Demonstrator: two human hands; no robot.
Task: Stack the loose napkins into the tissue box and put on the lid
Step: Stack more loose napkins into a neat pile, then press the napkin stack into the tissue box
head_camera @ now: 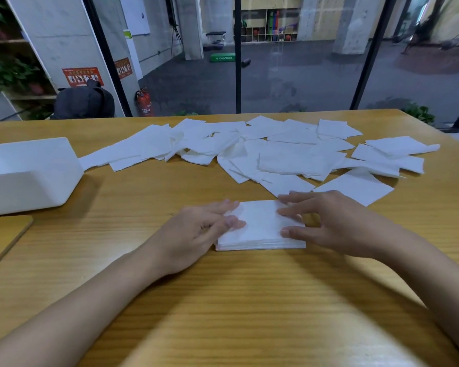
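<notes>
Head view: small squared stack of white paper napkins (pixel 260 230) on wooden tabletop (pixel 223 300), steadied between near-straight fingers of left hand (pixel 196 235) and right hand (pixel 331 223), nothing gripped; many loose white napkins (pixel 289 157) beyond the fingers, white plastic tissue box (pixel 27 178) well left of them, wooden lid (pixel 3 239) off, so judged an early stage.

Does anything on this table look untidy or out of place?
Yes. Loose napkins lie scattered and overlapping, many askew, across the far side of the table. Only the stack between the left hand and right hand is squared.
</notes>
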